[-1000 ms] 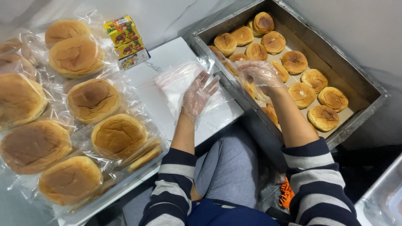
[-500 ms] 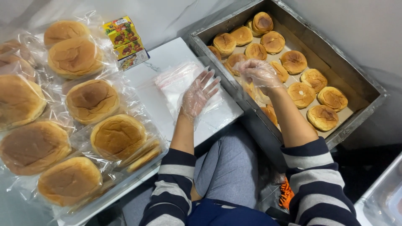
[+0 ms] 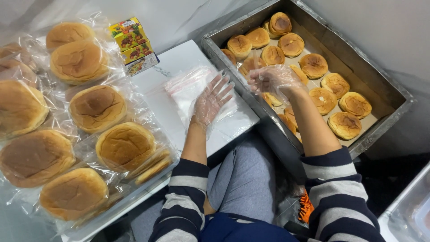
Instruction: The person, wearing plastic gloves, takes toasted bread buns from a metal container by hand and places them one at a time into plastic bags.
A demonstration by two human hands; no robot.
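My left hand (image 3: 212, 99), in a thin clear plastic glove, lies flat with fingers spread on a stack of clear plastic bags (image 3: 188, 87) on the white table (image 3: 170, 62). My right hand (image 3: 271, 79), also gloved, hovers with loosely curled fingers over the near left edge of a metal baking tray (image 3: 385, 89), just above the round brown buns (image 3: 313, 65) lying in it. I cannot see anything held in the right hand.
Several bagged buns (image 3: 96, 107) lie in rows on the table's left side. A small colourful carton (image 3: 132, 45) stands at the back. My knees in grey trousers (image 3: 244, 179) sit between table and tray. A grey container (image 3: 410, 210) shows at bottom right.
My right hand has drawn slightly back toward the tray's near left edge. The left hand stays flat on the bags.
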